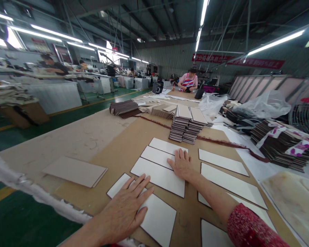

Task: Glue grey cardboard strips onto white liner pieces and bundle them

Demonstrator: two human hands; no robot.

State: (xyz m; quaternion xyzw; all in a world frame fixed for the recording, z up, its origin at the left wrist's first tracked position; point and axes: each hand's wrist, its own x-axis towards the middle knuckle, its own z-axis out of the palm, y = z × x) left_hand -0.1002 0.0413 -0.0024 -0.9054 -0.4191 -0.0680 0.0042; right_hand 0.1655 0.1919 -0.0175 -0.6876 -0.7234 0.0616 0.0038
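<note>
My left hand (130, 204) lies flat with fingers spread on a white dark-edged panel (161, 214) at the near edge of the table. Farther in, my right hand (181, 164) rests with its fingers a little apart on a group of white panels (158, 175) laid side by side. Thin dark lines part these panels from one another. To the right, under and beyond my right forearm, more white panels (229, 181) lie in a column, some partly hidden by the arm. Neither hand grips anything.
Stacked panels (186, 121) stand past my hands, with brown pieces (125, 107) to their left. Grey-beige boards (76, 169) lie at left. A tied bundle (285, 144) and clear plastic (265, 104) sit at right. A person (189, 81) works at the table's far end.
</note>
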